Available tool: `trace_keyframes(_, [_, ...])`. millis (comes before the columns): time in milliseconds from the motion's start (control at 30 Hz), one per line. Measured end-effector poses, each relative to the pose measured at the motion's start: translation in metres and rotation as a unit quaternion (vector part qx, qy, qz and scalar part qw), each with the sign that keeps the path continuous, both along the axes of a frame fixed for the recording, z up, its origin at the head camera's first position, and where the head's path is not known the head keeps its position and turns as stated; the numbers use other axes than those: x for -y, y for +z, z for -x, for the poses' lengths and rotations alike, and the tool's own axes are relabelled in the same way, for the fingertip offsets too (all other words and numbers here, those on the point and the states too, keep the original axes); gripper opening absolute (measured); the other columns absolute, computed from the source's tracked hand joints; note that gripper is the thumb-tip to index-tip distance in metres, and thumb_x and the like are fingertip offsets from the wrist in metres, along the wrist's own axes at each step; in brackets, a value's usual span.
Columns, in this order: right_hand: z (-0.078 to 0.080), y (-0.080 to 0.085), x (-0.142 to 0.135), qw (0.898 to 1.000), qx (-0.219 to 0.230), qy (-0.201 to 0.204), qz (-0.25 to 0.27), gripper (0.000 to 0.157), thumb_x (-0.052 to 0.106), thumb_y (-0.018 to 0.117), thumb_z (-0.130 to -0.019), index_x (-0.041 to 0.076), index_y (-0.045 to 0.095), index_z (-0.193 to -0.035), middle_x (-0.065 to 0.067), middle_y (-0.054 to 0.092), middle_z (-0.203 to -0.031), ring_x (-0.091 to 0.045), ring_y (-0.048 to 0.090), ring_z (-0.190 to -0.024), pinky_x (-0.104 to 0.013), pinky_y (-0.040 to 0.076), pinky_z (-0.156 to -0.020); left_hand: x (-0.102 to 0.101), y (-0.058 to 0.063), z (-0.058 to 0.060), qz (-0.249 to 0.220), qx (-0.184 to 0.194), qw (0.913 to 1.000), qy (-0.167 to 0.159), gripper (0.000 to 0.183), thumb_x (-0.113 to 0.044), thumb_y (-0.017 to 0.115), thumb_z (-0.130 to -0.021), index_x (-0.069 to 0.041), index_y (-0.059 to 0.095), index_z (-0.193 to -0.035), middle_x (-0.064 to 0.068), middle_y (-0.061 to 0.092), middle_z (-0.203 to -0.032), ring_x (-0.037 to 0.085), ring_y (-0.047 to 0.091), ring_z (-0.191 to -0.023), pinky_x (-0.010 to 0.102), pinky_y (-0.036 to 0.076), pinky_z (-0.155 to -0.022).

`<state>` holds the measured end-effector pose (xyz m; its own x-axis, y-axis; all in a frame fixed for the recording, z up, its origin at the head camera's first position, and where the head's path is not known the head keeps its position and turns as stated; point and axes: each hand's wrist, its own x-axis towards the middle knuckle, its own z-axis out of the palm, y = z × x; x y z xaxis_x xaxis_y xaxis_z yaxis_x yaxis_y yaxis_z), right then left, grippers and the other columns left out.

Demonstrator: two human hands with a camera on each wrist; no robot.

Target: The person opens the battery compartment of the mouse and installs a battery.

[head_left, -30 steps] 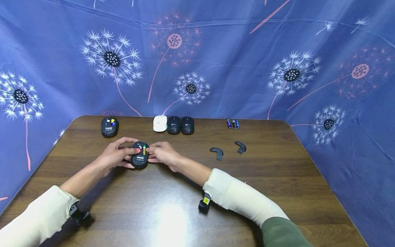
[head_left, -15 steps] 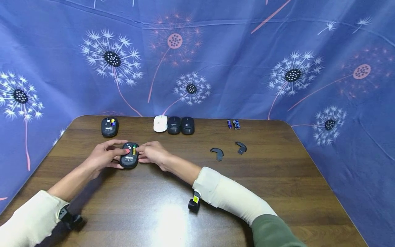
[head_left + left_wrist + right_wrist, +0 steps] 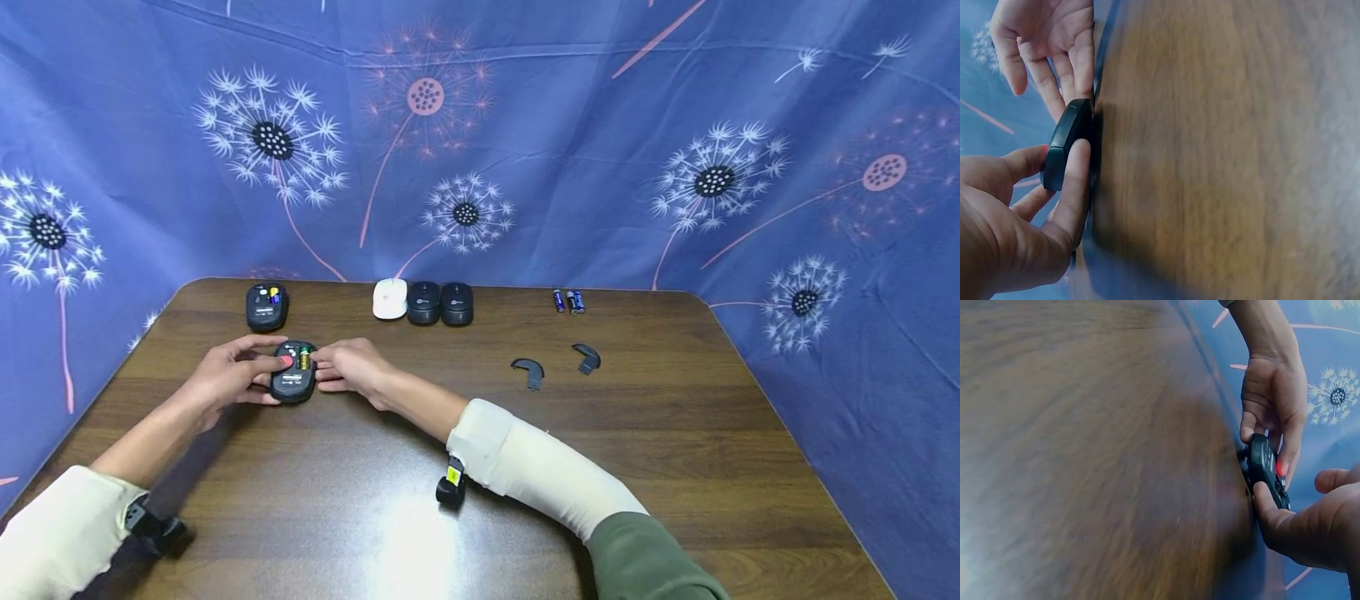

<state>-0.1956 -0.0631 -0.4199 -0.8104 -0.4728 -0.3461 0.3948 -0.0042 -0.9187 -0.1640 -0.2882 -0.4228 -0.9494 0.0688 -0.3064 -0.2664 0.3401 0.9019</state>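
Observation:
A black computer mouse (image 3: pixel 293 382) lies underside up on the table, its battery compartment uncovered with a green and gold battery (image 3: pixel 304 358) inside. My left hand (image 3: pixel 228 375) grips the mouse from the left, thumb on its underside and fingers around its edge. At the opposite side, my right hand (image 3: pixel 354 368) touches the mouse with extended fingers. The right thumb stands apart from the mouse in the left wrist view, where the mouse (image 3: pixel 1066 144) appears edge-on. Both hands also meet the mouse (image 3: pixel 1260 459) in the right wrist view.
Another upturned black mouse (image 3: pixel 267 308) with a battery showing sits back left. A white mouse (image 3: pixel 390 300) and two black mice (image 3: pixel 423 304) stand along the rear edge. Several blue batteries (image 3: pixel 574 302) lie back right, behind two dark battery covers (image 3: pixel 530 372). A patterned blue cloth (image 3: pixel 562 167) hangs behind.
Both hands have moved left across the table together with the upturned mouse. The left hand keeps its grip and the right hand stays against the mouse's side.

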Motion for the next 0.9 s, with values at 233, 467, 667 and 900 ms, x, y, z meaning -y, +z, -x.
trace_keyframes(233, [0.003,-0.002,0.014,1.000,-0.008,-0.016,0.013,0.031,0.010,0.067,-0.108,-0.007,0.069,-0.134,-0.021,0.079,-0.125,-0.030,0.079,-0.117,-0.048,0.068,-0.115,0.014,0.000,0.005,-0.001,-0.005,0.9999,0.013,0.072,-0.022,0.068,-0.114,0.004,0.032,-0.171,-0.007,0.070,-0.109,0.005,0.079,-0.086,0.032,0.076,-0.079])
trace_keyframes(467, [0.004,-0.006,0.027,0.999,-0.002,0.002,0.048,0.024,0.009,0.064,-0.109,-0.006,0.070,-0.127,-0.020,0.078,-0.123,-0.034,0.078,-0.122,-0.050,0.067,-0.117,0.032,0.001,0.007,-0.008,0.005,0.9992,0.038,0.040,-0.024,0.073,-0.112,-0.012,0.059,-0.147,-0.016,0.076,-0.091,0.002,0.078,-0.083,0.028,0.075,-0.074])
trace_keyframes(667, [0.006,-0.009,0.041,0.998,-0.008,0.025,0.056,0.031,0.010,0.061,-0.111,-0.009,0.069,-0.133,-0.024,0.077,-0.135,-0.036,0.074,-0.133,-0.053,0.063,-0.122,0.047,0.000,0.005,-0.018,0.003,0.9981,0.058,0.020,-0.023,0.075,-0.111,-0.041,0.067,-0.111,-0.018,0.076,-0.087,0.001,0.076,-0.078,0.025,0.074,-0.070])
trace_keyframes(900, [0.013,-0.012,0.058,0.997,-0.014,0.035,0.068,0.043,0.014,0.055,-0.113,-0.011,0.066,-0.146,-0.028,0.070,-0.150,-0.039,0.067,-0.147,-0.054,0.058,-0.128,0.058,-0.002,0.004,-0.031,-0.003,0.9934,0.111,0.022,-0.026,0.077,-0.110,-0.044,0.066,-0.105,-0.018,0.074,-0.084,0.001,0.072,-0.072,0.024,0.073,-0.066])
